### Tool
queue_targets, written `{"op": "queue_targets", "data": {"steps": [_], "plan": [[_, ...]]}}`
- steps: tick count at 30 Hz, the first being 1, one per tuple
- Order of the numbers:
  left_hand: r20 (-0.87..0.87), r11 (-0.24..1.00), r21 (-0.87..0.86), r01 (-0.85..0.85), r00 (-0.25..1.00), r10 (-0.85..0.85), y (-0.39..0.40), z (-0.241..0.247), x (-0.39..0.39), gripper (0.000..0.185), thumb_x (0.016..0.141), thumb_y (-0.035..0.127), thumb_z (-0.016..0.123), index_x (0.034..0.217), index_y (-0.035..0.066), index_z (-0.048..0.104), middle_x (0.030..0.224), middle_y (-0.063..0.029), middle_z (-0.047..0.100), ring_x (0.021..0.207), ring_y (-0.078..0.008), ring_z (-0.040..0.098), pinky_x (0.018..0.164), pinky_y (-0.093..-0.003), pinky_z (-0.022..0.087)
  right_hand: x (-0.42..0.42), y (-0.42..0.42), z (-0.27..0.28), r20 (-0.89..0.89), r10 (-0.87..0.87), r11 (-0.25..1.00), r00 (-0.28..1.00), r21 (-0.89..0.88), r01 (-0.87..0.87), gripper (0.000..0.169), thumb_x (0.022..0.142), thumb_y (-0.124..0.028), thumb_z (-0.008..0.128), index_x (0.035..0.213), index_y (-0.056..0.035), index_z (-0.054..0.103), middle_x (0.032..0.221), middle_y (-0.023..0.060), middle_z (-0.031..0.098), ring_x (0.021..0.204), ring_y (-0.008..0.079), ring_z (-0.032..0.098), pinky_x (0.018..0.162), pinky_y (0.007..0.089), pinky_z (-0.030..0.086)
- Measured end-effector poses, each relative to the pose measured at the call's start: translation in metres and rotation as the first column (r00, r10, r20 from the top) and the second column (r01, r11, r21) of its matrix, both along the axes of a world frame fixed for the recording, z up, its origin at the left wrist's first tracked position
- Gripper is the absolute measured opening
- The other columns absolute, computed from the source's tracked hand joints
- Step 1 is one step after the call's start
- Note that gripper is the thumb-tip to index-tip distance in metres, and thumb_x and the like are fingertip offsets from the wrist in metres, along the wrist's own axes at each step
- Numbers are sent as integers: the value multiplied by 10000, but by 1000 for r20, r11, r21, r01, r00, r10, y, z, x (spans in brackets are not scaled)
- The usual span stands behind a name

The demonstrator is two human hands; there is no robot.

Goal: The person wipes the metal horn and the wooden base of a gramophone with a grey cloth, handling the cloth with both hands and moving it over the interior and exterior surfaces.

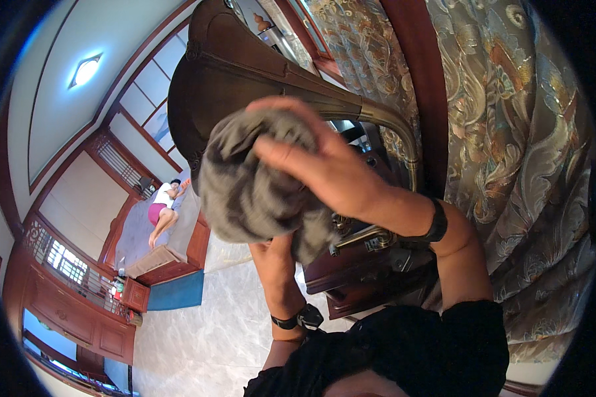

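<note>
A crumpled grey cloth (pixel 248 183) is bunched between my two hands in front of a dark bronze-coloured gramophone horn (pixel 238 74). My right hand (pixel 318 159) grips the cloth from above, with thumb and fingers sunk into its folds and slightly blurred. From below, my left hand (pixel 273 255) reaches into the bundle, and its fingers are covered by the fabric. The horn's brass neck (pixel 402 129) curves down behind my right forearm. Under my right wrist shows a brass tonearm (pixel 362 235) above a dark wooden cabinet (pixel 323 283). The cloth hides part of the horn's flared mouth.
Patterned curtains (pixel 506 149) hang close on the right, beside a dark red wooden post (pixel 417 74). A person (pixel 164 208) lies on a bed (pixel 134 233) across the room. Pale marble-look floor tiles (pixel 203 337) and a blue mat (pixel 176 293) are at lower left.
</note>
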State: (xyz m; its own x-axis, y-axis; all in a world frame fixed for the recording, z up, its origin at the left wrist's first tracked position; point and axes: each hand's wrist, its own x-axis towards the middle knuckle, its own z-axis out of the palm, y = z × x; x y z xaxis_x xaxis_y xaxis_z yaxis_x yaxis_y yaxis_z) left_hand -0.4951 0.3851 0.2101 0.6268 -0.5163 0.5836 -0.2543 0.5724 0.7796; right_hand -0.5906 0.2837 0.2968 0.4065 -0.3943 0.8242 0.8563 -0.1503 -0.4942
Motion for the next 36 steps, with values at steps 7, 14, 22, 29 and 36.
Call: {"op": "queue_targets", "data": {"steps": [7,14,22,29,36], "plan": [[159,937,-310,-160,963,217,8,20,9,419,813,12,554,1217,-60,468,1110,-130,571,990,-191,570,877,-308,452,-43,-101,52,239,-37,882,970,465,-81,270,820,-138,627,1072,-44,624,1010,86,665,923,192,639,858,315,480],[181,998,-48,-51,982,59,14,11,8,290,783,82,642,1037,-17,543,977,-74,572,906,-134,543,832,-253,424,-43,-108,79,153,181,927,972,303,-220,190,921,-127,482,981,-1,609,898,100,667,810,201,639,730,309,523],[127,980,-192,-54,989,79,17,14,11,162,841,69,615,959,-29,563,888,-54,584,799,-107,540,738,-230,433,-17,-35,49,-298,349,929,889,-11,-369,235,866,-123,559,1074,-13,576,978,83,647,869,172,626,801,298,503],[-236,856,-490,-167,970,54,3,-28,41,341,846,122,604,1143,1,488,1079,-64,583,939,-152,565,863,-301,452,9,10,-10,-543,-80,819,836,-514,-256,552,784,-181,671,1276,-49,457,1119,108,603,1027,220,584,935,329,437],[150,950,-181,-256,947,284,34,7,46,277,735,61,725,915,14,520,842,-46,574,790,-120,572,733,-246,462,-27,-41,37,-400,-280,844,873,-537,25,415,751,-184,623,1131,-35,554,942,151,652,864,260,633,775,339,493]]}}
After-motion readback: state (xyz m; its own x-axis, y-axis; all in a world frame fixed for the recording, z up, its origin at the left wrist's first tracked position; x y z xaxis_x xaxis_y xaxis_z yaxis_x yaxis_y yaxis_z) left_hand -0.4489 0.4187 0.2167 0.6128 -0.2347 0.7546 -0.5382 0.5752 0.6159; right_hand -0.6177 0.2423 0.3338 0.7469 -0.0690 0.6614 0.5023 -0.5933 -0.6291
